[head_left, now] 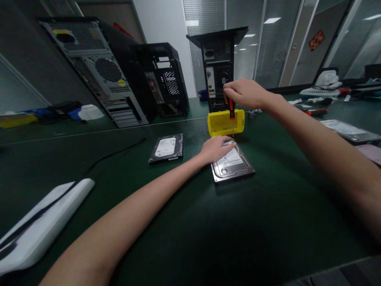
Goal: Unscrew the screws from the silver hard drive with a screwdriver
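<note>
My right hand [242, 92] is closed around the red and black handle of a screwdriver [231, 113]. The screwdriver stands upright, its thin shaft reaching down to the far edge of a hard drive [238, 169]. That silver drive lies flat on the dark green table [190, 222], label side up. Across its far left part rests my left hand [216, 149], holding the drive against the table, its fingers near the screwdriver's tip. Just behind the drive is a yellow plastic bin [212, 125]. To the left lies a second hard drive [166, 147], apart from both hands.
Several computer cases stand at the back, including a large tower [110, 71] and one with a raised panel [218, 59]. A white device [50, 222] with a black cable lies at left. Another drive [353, 130] and a red-handled tool [317, 113] are at right.
</note>
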The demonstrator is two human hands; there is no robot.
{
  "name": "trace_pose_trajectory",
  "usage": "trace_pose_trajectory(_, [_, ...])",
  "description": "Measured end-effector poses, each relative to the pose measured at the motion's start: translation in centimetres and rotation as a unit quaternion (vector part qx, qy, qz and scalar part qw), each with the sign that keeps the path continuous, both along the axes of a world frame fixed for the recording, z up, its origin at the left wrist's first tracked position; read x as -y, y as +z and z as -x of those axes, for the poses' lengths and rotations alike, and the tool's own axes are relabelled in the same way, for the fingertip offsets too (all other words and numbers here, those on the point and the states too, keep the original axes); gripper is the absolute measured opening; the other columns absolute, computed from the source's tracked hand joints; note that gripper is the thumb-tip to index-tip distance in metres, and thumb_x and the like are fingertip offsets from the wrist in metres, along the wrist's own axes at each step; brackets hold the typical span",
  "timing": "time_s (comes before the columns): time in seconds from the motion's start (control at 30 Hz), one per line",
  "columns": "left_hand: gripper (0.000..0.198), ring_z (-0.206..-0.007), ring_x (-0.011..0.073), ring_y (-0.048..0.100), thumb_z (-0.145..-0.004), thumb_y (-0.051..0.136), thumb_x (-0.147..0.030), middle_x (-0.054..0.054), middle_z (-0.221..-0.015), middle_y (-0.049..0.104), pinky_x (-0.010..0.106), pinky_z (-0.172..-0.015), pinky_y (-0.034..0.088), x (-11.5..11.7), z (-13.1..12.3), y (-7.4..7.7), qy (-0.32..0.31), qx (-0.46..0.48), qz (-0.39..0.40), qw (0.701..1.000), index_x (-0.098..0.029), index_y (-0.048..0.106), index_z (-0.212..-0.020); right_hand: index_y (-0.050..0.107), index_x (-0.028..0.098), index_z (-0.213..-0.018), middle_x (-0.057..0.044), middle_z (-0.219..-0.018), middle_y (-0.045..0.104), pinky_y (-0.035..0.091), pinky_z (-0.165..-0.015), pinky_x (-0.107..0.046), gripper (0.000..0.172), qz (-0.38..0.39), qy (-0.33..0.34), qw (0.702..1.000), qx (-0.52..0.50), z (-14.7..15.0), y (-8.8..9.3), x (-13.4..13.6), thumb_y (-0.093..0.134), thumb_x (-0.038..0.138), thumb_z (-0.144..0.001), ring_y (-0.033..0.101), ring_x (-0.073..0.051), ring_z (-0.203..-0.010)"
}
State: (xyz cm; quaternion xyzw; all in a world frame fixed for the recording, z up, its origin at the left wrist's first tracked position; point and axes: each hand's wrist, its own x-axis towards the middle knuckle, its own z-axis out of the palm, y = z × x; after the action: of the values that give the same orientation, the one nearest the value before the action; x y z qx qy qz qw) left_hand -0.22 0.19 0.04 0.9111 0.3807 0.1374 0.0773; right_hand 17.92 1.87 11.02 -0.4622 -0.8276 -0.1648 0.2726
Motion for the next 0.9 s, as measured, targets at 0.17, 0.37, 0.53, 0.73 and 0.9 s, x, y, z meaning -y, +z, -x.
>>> trace_pose_trajectory(0.17, [0.057,-0.111,0.0250,0.057,-0.091,0.031,-0.058,0.008,-0.124,0.062,0.037,-0.091,0.045,-0.1,0.0,-0.2,0.000,0.002,-0.007,1.000,-0.020,0.059,-0.123,0.060,0.017,-0.089,-0.010,-0.077,0.062,0.039,-0.071,-0.038,0.046,-0.011,0.022,1.000,-0.010,-0.5,-0.2,-0.3,0.030,0.052,-0.093,0.057,-0.026,-0.079])
trace_pose_trajectory(0.37, [0.058,-0.111,0.0253,0.056,-0.090,0.031,-0.058,0.008,-0.125,0.061,0.037,-0.090,0.045,-0.1,0.1,-0.2,-0.002,0.006,-0.002,1.000,-0.019,0.058,-0.124,0.060,0.015,-0.092,-0.010,-0.078,0.062,0.039,-0.071,-0.037,0.052,0.011,0.035,0.999,-0.036,-1.2,-0.6,-0.5,0.032,0.059,-0.091,0.057,-0.024,-0.078])
trace_pose_trajectory(0.53, [0.058,-0.111,0.0253,0.057,-0.090,0.031,-0.059,0.007,-0.124,0.062,0.037,-0.089,0.046,-0.2,0.1,-0.3,-0.006,0.008,-0.002,1.000,-0.020,0.058,-0.123,0.057,0.016,-0.080,-0.007,-0.071,0.058,0.039,-0.067,-0.033,0.054,0.029,0.029,0.998,-0.050,-1.1,-0.5,0.1,0.031,0.062,-0.090,0.055,-0.020,-0.072])
trace_pose_trajectory(0.73, [0.055,-0.111,0.0243,0.057,-0.091,0.032,-0.055,0.007,-0.125,0.062,0.036,-0.091,0.045,0.0,0.0,-0.1,0.000,0.003,0.000,1.000,-0.020,0.059,-0.123,0.054,0.016,-0.080,-0.004,-0.071,0.057,0.042,-0.068,-0.032,0.046,0.060,0.024,0.995,-0.076,-0.9,-0.5,0.4,0.027,0.049,-0.096,0.057,-0.017,-0.068])
trace_pose_trajectory(0.9, [0.055,-0.111,0.0246,0.057,-0.091,0.032,-0.056,0.007,-0.125,0.062,0.036,-0.089,0.045,0.1,0.0,0.0,0.002,0.001,-0.001,1.000,-0.020,0.059,-0.123,0.053,0.016,-0.082,-0.002,-0.070,0.057,0.045,-0.063,-0.028,0.042,0.132,0.093,0.979,-0.125,-1.4,-0.5,0.3,0.030,0.049,-0.095,0.057,-0.014,-0.061])
